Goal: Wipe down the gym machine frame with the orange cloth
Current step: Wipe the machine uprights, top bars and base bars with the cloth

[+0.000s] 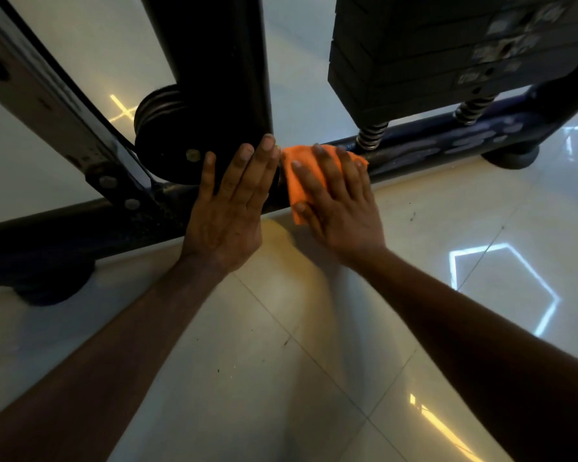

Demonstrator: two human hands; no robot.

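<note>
The gym machine's dark base bar [80, 225] runs low across the floor from lower left to upper right. An orange cloth [296, 181] lies over this bar just right of the black upright post [214, 68]. My right hand [337, 205] presses flat on the cloth with straight, spread fingers. My left hand [231, 201] lies flat against the foot of the upright post and the bar, fingers straight, right beside the cloth.
A black weight stack [447, 51] hangs over the bar at upper right on two coil springs [371, 135]. A pulley wheel [161, 138] and a slanted grey strut [47, 95] stand left of the post. Rubber feet [50, 288] rest on glossy floor tiles [314, 361].
</note>
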